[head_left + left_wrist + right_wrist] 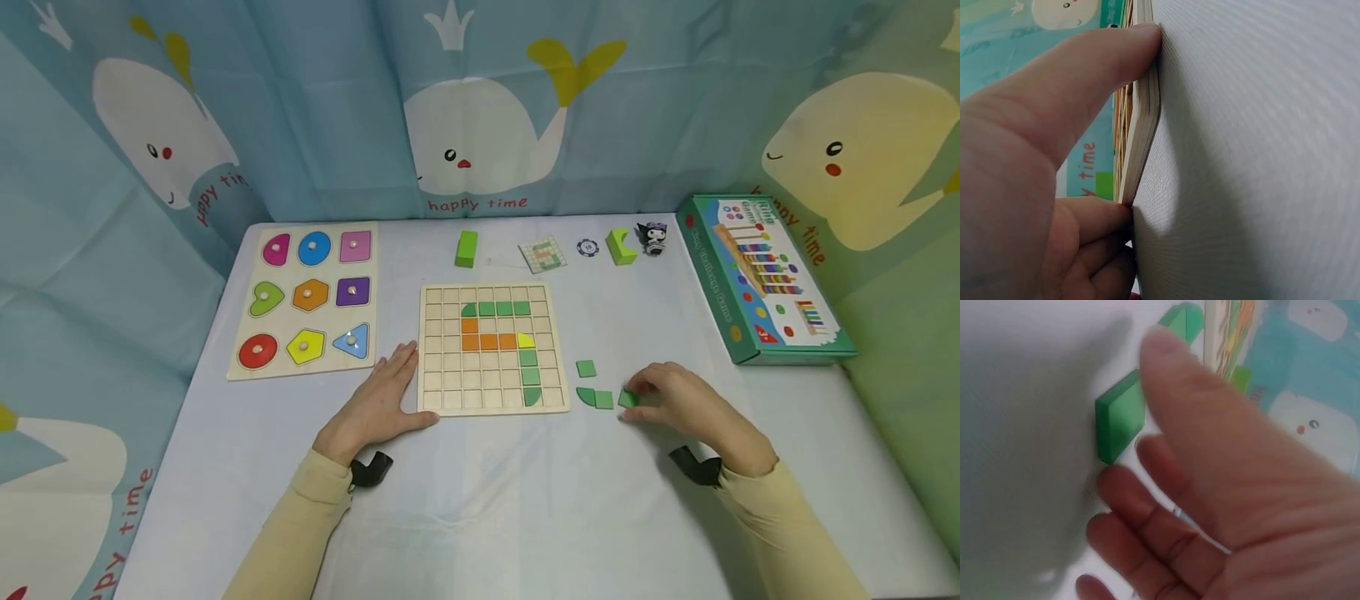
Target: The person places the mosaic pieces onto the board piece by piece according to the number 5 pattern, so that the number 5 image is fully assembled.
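My left hand (378, 408) rests at the lower left corner of a wooden grid board (465, 383), fingers along its left edge and thumb (1094, 69) against its front edge. Green, orange and yellow tiles form a winding line in the board's squares. To the right of the board, my right hand (678, 404) is around a green square tile (627, 398), thumb and fingers spread on either side. In the right wrist view that tile (1124, 415) lies at the table, partly behind the thumb. Close by are a green quarter-round tile (586, 396) and two green squares (603, 400).
A shape puzzle board (288, 304) with knobbed pieces lies left. Behind the grid board are a green block (466, 249), a pattern card (543, 254), a round chip (588, 247), a notched green block (621, 247) and a small figurine (652, 238). A game box (765, 279) lies at right.
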`<state>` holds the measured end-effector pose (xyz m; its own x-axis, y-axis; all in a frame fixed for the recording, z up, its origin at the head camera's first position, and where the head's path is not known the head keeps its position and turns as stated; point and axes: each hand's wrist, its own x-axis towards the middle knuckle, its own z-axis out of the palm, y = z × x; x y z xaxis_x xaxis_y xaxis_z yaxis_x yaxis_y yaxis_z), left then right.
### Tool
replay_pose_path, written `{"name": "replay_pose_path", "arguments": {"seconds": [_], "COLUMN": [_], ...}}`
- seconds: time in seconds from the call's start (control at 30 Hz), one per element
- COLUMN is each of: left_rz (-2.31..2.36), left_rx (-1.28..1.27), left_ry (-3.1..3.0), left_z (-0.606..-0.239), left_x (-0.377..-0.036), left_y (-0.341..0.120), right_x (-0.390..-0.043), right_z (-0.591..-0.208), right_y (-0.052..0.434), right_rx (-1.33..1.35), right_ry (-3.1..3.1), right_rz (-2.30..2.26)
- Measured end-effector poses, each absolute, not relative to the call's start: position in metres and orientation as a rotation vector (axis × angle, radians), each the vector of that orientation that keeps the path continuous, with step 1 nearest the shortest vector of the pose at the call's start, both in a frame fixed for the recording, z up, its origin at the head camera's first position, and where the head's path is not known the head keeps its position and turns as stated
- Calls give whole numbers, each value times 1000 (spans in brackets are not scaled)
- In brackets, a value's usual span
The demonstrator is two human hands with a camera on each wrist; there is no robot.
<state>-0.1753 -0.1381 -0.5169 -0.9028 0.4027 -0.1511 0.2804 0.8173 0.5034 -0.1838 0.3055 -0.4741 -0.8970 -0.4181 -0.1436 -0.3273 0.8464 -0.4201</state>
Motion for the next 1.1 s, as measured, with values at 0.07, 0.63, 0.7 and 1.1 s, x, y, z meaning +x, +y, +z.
{"name": "replay_pose_path", "arguments": {"seconds": [0.07, 0.63, 0.7, 1.1], "left_rz": [702, 697, 698, 705], "left_rx": [526, 533, 533, 533], "left_ry": [2751, 2756, 2756, 2756], "left_z": [-517, -516, -516, -517], "left_x": [-175, -176, -176, -175], "left_y": [-138, -139, -139, -139], "right_x": [-184, -185, -186, -187], "right_z": [-475, -481, -480, -488], "right_y": [305, 293, 287, 237], "right_rx": [-553, -711, -716, -1070], "right_ry": [2788, 2926, 2938, 2929], "right_rz": [-570, -545, -571, -769]}}
